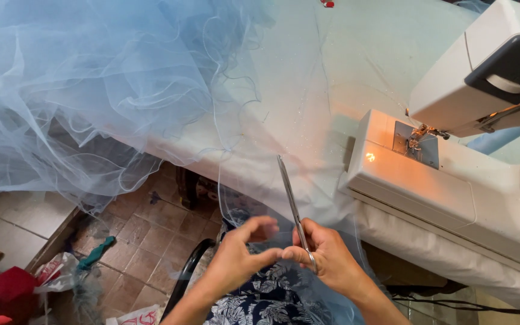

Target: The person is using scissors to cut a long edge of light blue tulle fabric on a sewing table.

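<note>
My right hand (327,257) grips a pair of silver scissors (290,192) by the handles, blades together and pointing up toward the table edge. My left hand (243,254) is beside it, thumb and forefinger pinched together, touching the right hand's fingertips; any thread between them is too fine to see. Sheer pale blue tulle (91,90) is piled over the left of the table and drapes down over my lap. A white sewing machine (452,162) stands at the right, its lamp lit over the needle (415,137).
The table (344,54) has a light cloth cover. Below left is a tiled floor (145,241) with fabric scraps, a teal strip (96,253) and red cloth (1,289). A black chair frame (189,271) curves by my knee. Cables lie at the lower right.
</note>
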